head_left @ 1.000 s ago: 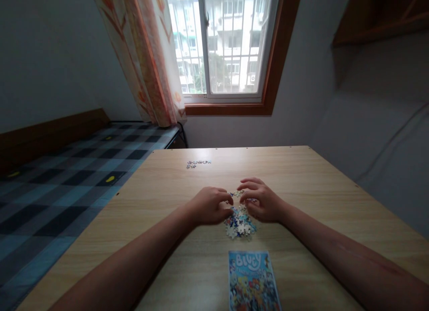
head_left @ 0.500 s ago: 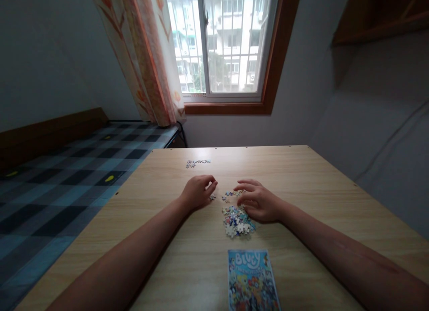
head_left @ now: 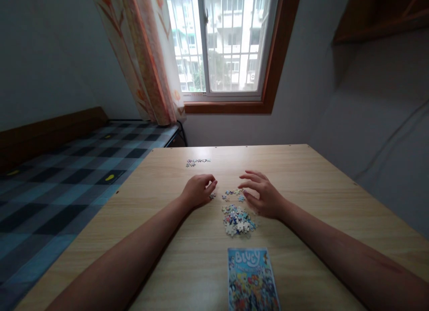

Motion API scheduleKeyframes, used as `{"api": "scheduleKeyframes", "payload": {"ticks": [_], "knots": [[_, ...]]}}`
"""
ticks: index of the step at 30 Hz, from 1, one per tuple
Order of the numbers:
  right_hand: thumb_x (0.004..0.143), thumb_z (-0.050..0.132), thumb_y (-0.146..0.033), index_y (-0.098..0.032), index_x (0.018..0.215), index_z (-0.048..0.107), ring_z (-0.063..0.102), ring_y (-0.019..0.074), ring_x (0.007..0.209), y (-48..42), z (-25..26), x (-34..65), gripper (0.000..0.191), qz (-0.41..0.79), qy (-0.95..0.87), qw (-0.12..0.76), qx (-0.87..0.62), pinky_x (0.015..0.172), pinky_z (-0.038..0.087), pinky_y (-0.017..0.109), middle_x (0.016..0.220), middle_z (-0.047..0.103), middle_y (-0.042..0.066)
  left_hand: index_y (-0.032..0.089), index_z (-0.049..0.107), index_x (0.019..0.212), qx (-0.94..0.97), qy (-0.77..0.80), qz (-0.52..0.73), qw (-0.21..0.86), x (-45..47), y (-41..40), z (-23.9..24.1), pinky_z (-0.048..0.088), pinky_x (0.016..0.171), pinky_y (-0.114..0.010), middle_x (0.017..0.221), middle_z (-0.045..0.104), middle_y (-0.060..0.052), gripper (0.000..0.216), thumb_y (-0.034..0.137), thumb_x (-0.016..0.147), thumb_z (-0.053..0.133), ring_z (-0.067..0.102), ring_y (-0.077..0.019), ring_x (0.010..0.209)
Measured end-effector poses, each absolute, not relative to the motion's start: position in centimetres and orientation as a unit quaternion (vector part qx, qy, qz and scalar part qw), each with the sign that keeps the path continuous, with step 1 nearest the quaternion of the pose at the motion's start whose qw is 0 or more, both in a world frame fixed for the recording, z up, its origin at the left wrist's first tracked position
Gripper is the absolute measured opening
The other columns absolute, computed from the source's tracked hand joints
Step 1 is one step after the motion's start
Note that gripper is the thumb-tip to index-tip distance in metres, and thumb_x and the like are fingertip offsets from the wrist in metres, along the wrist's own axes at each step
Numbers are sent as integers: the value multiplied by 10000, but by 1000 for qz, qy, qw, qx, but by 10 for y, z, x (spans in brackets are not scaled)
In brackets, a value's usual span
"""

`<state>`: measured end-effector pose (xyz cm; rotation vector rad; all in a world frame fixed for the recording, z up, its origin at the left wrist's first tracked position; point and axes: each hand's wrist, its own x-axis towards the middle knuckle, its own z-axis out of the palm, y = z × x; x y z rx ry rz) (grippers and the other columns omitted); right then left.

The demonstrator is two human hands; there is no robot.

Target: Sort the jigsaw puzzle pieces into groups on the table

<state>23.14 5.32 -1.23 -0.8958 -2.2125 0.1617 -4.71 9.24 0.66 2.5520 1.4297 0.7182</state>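
A loose pile of jigsaw puzzle pieces (head_left: 238,221) lies in the middle of the table. Just beyond it is a small row of pieces (head_left: 231,192). My right hand (head_left: 263,195) hovers at the right of this row, fingers spread, its thumb close to a bluish puzzle piece (head_left: 241,198); whether they touch I cannot tell. To the left, my left hand (head_left: 200,190) rests on the table with fingers curled and thumb against the index finger. Anything inside that pinch is hidden. A few pieces (head_left: 212,196) lie beside its lower edge.
Several puzzle pieces (head_left: 197,162) sit in rows farther back on the wooden table (head_left: 161,239). A blue picture card reading "Bluey" (head_left: 253,279) lies nearest me. Left of the table stands a bed with a checked cover (head_left: 67,195); a window (head_left: 231,43) is ahead.
My right hand has lifted away from the pile and shifted slightly outward, its fingers spreading. The bluish piece near its thumb is now uncovered. My left hand stays put.
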Motion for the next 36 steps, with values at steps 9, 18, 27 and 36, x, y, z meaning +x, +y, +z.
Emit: {"api": "scheduleKeyframes", "payload": {"ticks": [9, 18, 27, 36], "knots": [[855, 724, -278, -249, 798, 764, 616, 204, 910, 39, 43, 234, 75, 116, -942, 166, -267, 924, 409, 398, 891, 733, 21, 187, 699, 769, 843, 474, 243, 76, -48, 96, 2, 349, 604, -250, 650, 634, -6, 259, 314, 914, 525, 530, -133, 605], [796, 775, -283, -248, 790, 791, 613, 213, 857, 28, 46, 224, 39, 99, -940, 41, -324, 830, 411, 357, 815, 742, 29, 186, 698, 764, 842, 475, 242, 80, -48, 96, 2, 339, 599, -252, 639, 625, -6, 252, 316, 897, 527, 524, -134, 595], [783, 732, -198, -193, 788, 742, 595, 147, 727, 38, 41, 234, 12, 265, -895, 58, -353, 664, 423, 262, 774, 705, 15, 192, 697, 753, 852, 463, 232, 80, -48, 97, 1, 346, 588, -248, 627, 622, 3, 229, 290, 896, 548, 526, -130, 586], [777, 806, -424, -153, 841, 646, 666, 132, 622, 61, 24, 249, 321, 559, -720, 234, -340, 527, 433, 211, 716, 693, 17, 215, 705, 1049, 884, 345, 308, -69, -42, 78, 18, 455, 642, -249, 857, 700, -25, 218, 296, 973, 517, 604, -120, 681]]}}
